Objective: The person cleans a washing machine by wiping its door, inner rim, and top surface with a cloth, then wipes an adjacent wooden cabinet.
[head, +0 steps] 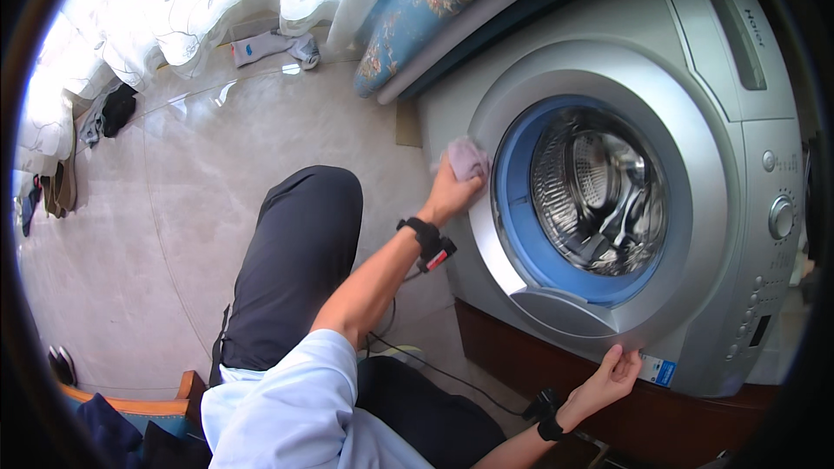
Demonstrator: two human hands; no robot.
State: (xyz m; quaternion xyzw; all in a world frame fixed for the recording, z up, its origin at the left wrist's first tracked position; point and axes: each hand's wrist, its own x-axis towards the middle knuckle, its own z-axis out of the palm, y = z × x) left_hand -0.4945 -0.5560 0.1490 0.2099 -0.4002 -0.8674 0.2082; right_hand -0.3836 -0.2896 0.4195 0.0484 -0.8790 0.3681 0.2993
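A front-loading washing machine (704, 299) with a silver body stands before me on the right. Its round door (694, 208) has a silver rim and a glass centre, with the blue ring and steel drum visible through it. My left hand (458, 185) is closed around a crumpled pinkish cloth (468, 159) at the rim's left side. Near the door handle (563, 311), my right hand (616, 371) holds the rim's lower edge between thumb and fingers. Part of these fingers is hidden. Both wrists wear black straps with small devices.
A dark wooden base (508, 352) supports the machine. Floral blue curtain (430, 6) hangs against its far side. Socks (273, 49) and shoes (60, 189) lie by the white curtain (195, 6). A black cable (449, 371) runs between my arms; a chair (130, 404) stands lower left.
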